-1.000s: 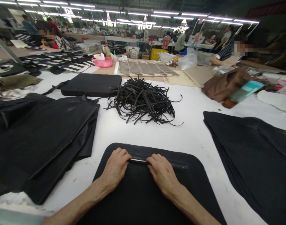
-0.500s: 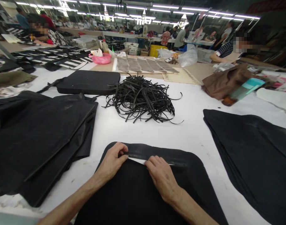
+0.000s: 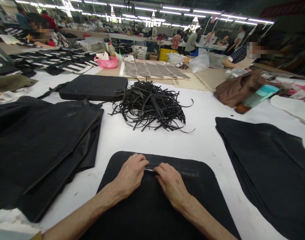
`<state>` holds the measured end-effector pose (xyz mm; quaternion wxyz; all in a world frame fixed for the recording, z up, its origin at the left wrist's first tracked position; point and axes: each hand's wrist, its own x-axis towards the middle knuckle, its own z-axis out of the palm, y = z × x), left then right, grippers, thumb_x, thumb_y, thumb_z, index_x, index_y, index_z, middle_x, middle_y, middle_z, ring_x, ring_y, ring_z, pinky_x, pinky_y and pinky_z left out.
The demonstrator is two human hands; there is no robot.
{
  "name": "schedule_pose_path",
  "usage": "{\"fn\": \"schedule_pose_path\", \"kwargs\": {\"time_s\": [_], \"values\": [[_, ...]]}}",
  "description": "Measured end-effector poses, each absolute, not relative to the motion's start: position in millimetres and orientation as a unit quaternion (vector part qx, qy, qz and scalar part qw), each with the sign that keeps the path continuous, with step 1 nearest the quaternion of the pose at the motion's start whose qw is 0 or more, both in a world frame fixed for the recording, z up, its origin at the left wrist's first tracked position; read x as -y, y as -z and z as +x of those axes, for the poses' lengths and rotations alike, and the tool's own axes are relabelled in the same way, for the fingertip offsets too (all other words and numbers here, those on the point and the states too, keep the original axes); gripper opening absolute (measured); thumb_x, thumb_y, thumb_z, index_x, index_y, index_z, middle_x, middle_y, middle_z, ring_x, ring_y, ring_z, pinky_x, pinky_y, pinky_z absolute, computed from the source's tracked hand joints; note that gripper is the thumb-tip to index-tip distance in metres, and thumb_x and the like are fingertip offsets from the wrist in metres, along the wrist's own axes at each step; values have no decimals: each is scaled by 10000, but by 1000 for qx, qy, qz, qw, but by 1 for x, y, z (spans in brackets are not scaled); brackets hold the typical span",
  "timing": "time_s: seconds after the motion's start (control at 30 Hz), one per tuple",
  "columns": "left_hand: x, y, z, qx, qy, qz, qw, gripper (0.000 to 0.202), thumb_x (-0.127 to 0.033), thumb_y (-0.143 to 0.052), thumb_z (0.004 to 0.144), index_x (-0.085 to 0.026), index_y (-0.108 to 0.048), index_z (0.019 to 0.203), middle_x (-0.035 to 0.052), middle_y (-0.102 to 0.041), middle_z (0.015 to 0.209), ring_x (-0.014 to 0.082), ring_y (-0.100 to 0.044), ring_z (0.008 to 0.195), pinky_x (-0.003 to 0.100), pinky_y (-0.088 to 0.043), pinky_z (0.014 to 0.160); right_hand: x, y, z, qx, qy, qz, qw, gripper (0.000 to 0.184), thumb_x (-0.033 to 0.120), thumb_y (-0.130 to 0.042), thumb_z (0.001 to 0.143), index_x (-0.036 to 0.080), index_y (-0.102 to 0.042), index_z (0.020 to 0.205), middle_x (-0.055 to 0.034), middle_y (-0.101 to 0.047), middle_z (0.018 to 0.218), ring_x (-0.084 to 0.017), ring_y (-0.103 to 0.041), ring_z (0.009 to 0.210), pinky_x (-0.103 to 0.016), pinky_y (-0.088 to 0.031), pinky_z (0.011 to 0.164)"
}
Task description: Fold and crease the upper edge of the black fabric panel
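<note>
A black rounded panel (image 3: 204, 186) lies on the white table (image 3: 152, 140) right in front of me. Along its far edge runs a black strip (image 3: 187, 166). My left hand (image 3: 131, 175) and my right hand (image 3: 171, 183) rest side by side on that edge, fingers curled and pinched on the strip. A thin pale sliver shows between the two hands. A tangled heap of black strips (image 3: 151, 105) sits on the table beyond the panel.
Stacks of black fabric pieces lie at the left (image 3: 42, 140) and at the right (image 3: 267, 160). Another black panel (image 3: 92, 87) lies behind the left stack. A brown bag (image 3: 238, 87) and a teal bottle (image 3: 257, 96) are at the far right. People work at tables behind.
My hands have come closer together on the panel's far edge. The strip that was lifted half a second ago, showing a pale band, now lies down flat again.
</note>
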<state>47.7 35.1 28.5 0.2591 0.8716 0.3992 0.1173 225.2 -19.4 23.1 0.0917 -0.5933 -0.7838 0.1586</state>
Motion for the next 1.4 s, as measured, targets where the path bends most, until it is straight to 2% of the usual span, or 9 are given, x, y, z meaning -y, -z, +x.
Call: {"fn": "schedule_pose_path", "kwargs": {"time_s": [0.1,0.27,0.7,0.83,1.03,1.2,1.4], "values": [[-31,-24,55,-369,-84,897,227,221,-88,-418,839,-202,-586,926,19,-564,892,185,-472,845,326,-413,772,19,-18,226,789,-151,-588,98,179,71,-485,852,195,-594,921,-26,-556,861,-186,-488,819,-305,-394,746],[-26,-11,61,-383,-83,898,197,242,-96,-357,877,-174,-585,863,36,-547,838,195,-451,796,343,-406,732,19,-8,228,797,-116,-582,110,149,116,-477,877,191,-597,926,-36,-550,860,-195,-469,805,-320,-376,719],[-26,2,53,-348,-106,912,190,188,-114,-391,888,-174,-567,865,29,-518,860,185,-430,809,323,-410,737,23,0,235,819,-51,-547,166,140,103,-495,868,185,-608,873,-24,-527,800,-174,-433,741,-309,-345,661],[-27,3,51,-317,-95,930,163,160,-94,-411,873,-166,-554,885,37,-517,881,191,-430,822,327,-420,744,25,6,240,835,-37,-524,162,140,124,-467,885,170,-593,925,-39,-529,823,-185,-432,762,-322,-352,672],[-28,3,46,-224,-41,972,58,172,-70,-416,858,-108,-535,975,64,-523,885,193,-447,801,324,-438,730,28,11,244,867,-18,-484,118,204,105,-490,861,118,-543,1058,-62,-535,885,-198,-433,785,-338,-368,692],[-22,-5,50,-216,9,976,12,304,-82,-455,822,-99,-469,1125,80,-522,993,220,-457,874,358,-432,793,27,4,239,874,3,-477,90,183,100,-536,830,116,-551,1012,-54,-533,878,-198,-433,768,-341,-370,680],[-22,-10,47,-179,22,984,-18,346,-84,-422,829,-93,-438,1175,93,-526,1031,217,-466,889,341,-412,804,29,-2,254,888,-6,-454,65,165,109,-533,839,123,-550,1003,-45,-537,886,-187,-437,767,-328,-370,683]]}}
